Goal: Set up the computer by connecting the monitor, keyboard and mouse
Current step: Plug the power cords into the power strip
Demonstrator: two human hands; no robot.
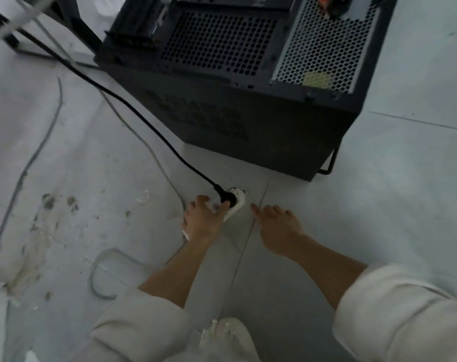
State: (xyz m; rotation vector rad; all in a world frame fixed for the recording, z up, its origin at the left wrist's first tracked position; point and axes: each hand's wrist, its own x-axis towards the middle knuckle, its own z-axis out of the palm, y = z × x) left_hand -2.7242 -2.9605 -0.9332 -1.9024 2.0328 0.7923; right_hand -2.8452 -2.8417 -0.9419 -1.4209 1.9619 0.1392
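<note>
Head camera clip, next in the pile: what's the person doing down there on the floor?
A person crouches over a white power strip lying on the floor in front of a black computer case. The left hand rests on the strip, fingers at the black plug, whose black cable runs away to the upper left. The right hand is open and empty, just beside the strip, not touching it.

Dim, flat, greyish light is falling evenly across the pale floor (pixel 379 205), casting only faint shadows. Everything is looking soft; the edges are smearing and bending, especially the sleeves (pixel 405 317).
</note>
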